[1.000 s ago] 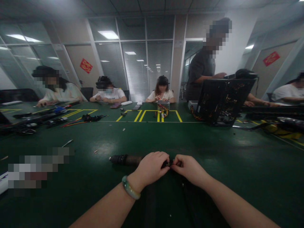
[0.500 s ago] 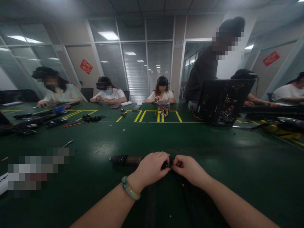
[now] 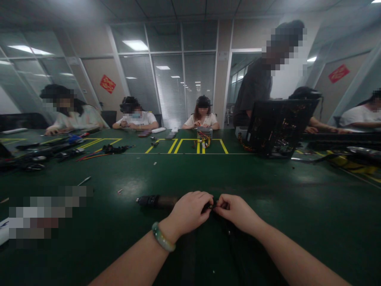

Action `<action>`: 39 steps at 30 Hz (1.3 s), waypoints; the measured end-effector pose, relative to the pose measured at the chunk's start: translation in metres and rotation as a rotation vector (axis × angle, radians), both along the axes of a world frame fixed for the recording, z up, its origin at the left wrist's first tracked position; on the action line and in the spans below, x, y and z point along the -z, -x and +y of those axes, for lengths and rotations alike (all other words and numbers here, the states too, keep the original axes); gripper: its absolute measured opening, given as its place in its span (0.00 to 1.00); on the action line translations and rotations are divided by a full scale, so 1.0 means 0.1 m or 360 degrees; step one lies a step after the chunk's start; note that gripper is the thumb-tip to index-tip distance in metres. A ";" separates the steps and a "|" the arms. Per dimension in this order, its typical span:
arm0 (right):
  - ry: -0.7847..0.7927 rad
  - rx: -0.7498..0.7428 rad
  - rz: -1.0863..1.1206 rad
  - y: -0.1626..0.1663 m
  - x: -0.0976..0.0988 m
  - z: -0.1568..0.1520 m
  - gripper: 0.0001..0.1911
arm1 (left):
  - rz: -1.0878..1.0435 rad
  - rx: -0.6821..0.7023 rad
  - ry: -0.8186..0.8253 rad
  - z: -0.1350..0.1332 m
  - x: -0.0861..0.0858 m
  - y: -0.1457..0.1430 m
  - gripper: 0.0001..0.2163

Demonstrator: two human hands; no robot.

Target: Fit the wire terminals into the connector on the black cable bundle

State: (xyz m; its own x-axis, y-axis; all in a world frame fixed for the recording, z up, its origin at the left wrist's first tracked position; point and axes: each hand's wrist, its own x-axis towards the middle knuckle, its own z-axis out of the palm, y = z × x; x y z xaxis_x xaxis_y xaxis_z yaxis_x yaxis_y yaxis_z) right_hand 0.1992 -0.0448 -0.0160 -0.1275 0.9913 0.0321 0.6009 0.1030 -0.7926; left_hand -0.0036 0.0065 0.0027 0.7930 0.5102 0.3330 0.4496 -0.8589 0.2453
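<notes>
A dark cylindrical electric screwdriver [image 3: 160, 201] lies across the table with its narrow metal tip to the left. My left hand [image 3: 192, 208] is closed over its rear end, with a bracelet [image 3: 163, 237] on the wrist. Just to the right, my right hand [image 3: 233, 210] makes a pinch close against that rear end. What its fingertips hold is mostly hidden; a small brassy spot shows between the two hands. Below the right hand, a dark cable [image 3: 230, 234] runs down toward the near edge, hard to see on the green surface.
On the left lie a blurred-out white item [image 3: 4, 230], a thin rod [image 3: 84, 181] and a heap of black cables [image 3: 110, 149]. A black computer case [image 3: 279, 127] stands at back right. A power supply [image 3: 205, 129] with coloured wires sits opposite. Several people are around the table.
Both hands stay nearly in place on the tool, with only a slight shift of the fingers. The standing person across the table has moved a little.
</notes>
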 end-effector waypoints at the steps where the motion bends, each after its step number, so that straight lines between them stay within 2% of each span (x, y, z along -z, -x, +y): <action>1: 0.0013 -0.0001 0.0010 0.00 -0.01 0.00 0.06 | -0.0002 -0.0012 0.0005 0.00 0.00 0.00 0.08; 6: 0.0058 -0.0007 0.0009 -0.01 -0.03 0.00 0.06 | 0.0008 -0.0057 0.0023 0.02 0.01 0.01 0.07; 11: 0.0071 -0.0010 -0.0006 -0.01 -0.03 -0.01 0.06 | 0.0030 -0.0007 -0.0002 0.01 0.02 0.01 0.04; 17: 0.0077 -0.0013 0.0003 -0.01 -0.07 -0.02 0.06 | 0.0016 -0.0060 0.0048 -0.01 0.00 0.01 0.09; 24: 0.0054 -0.0016 -0.0047 -0.02 -0.06 -0.01 0.06 | 0.0050 0.0004 0.0024 0.00 0.00 0.01 0.05; 32: 0.0043 -0.0014 0.0000 -0.02 -0.03 -0.01 0.06 | 0.0012 -0.0033 0.0039 -0.01 -0.01 0.01 0.08; 39: 0.0078 -0.0024 -0.0003 -0.03 -0.03 -0.01 0.07 | 0.0056 0.0011 0.0010 0.00 -0.02 0.01 0.06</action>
State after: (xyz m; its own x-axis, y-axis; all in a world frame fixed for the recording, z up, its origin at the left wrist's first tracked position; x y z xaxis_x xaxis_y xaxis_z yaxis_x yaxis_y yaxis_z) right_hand 0.2019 -0.0454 -0.0127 -0.1426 0.9896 -0.0165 0.6013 0.0734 -0.7957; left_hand -0.0050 0.0062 0.0044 0.8076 0.5068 0.3015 0.4522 -0.8604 0.2350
